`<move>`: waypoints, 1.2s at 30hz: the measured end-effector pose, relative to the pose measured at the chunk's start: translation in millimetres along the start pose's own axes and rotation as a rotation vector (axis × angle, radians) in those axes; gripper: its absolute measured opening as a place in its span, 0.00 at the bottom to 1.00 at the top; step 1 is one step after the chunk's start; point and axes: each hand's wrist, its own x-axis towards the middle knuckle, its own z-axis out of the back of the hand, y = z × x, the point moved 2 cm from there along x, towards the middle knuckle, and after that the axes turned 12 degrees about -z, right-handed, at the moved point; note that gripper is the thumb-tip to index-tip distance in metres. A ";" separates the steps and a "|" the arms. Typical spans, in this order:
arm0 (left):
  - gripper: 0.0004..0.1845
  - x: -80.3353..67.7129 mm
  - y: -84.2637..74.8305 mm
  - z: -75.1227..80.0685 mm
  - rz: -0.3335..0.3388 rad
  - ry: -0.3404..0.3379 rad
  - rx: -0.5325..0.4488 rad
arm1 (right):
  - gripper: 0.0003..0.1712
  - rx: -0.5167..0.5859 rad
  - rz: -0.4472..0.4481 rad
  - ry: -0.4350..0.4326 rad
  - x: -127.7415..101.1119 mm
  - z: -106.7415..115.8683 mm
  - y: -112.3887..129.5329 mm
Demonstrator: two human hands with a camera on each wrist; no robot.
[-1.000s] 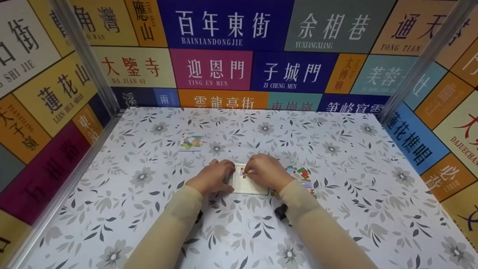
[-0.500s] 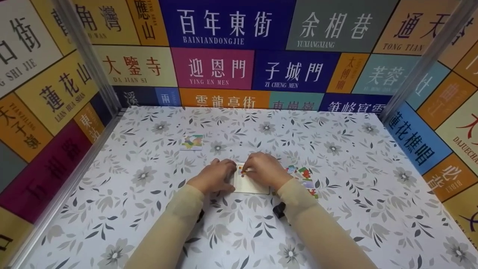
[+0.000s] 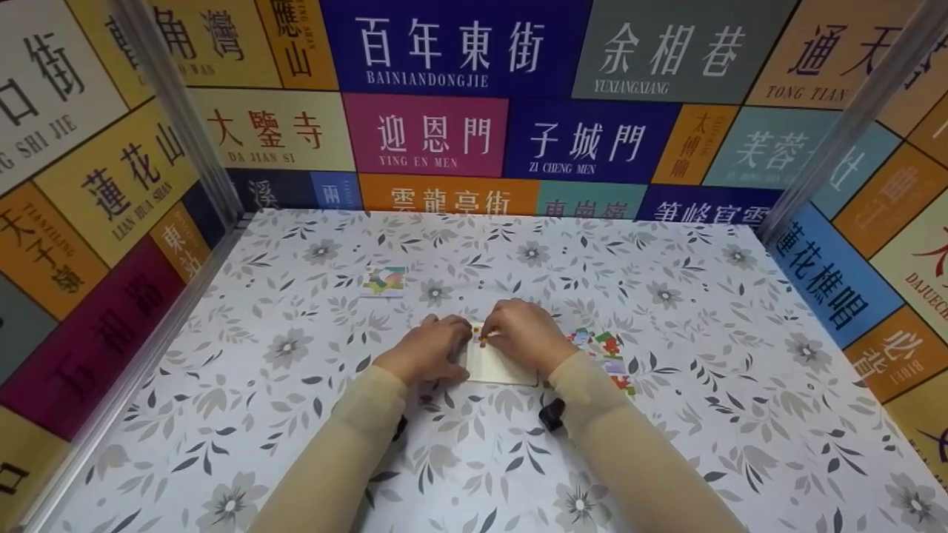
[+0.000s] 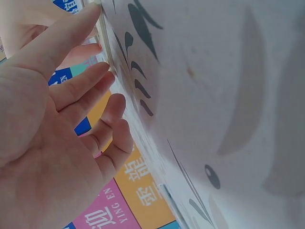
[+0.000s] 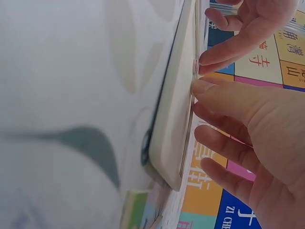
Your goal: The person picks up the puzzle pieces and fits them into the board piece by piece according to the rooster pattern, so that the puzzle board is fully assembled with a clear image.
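Observation:
A shallow cream puzzle tray (image 3: 505, 370) lies on the table between the two hands. My left hand (image 3: 429, 349) stays at its left side, thumb and fingertips touching the rim with the fingers loosely extended. Over the tray's upper part, my right hand (image 3: 527, 334) pinches a small colourful puzzle piece (image 3: 481, 339) at the upper left corner. In the right wrist view the thumb and fingertips of the right hand (image 5: 267, 129) meet at the tray's (image 5: 169, 124) far rim, and the piece is hidden there. The left wrist view shows the left palm (image 4: 52, 119) and the tray edge beside the thumb.
Several loose puzzle pieces (image 3: 611, 346) lie right of the tray, partly behind the right wrist. A square colourful picture card (image 3: 384, 282) sits farther back on the left. Sign-covered panels (image 3: 429, 133) wall the floral-covered table (image 3: 296, 459) at the back and sides.
Both hands keep almost the same place. The right fingers shift very slightly with the puzzle piece at the tray's upper left corner; the whole view drifts a little.

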 end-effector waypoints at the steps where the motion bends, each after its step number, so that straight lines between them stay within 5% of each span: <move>1: 0.34 0.1 -0.4 0.2 0.006 0.003 -0.004 | 0.05 0.001 -0.003 0.001 -0.1 0.3 0.0; 11: 0.34 0.3 -1.4 3.9 -0.038 -0.006 -0.001 | 0.06 0.007 -0.036 0.004 -8.1 6.4 -2.7; 28: 0.33 8.3 1.0 7.6 0.032 0.122 0.074 | 0.08 0.008 -0.137 0.026 -34.7 27.7 -28.8; 36: 0.34 10.8 2.6 3.4 0.017 0.109 0.061 | 0.08 0.034 -0.164 0.030 -51.2 34.4 -47.0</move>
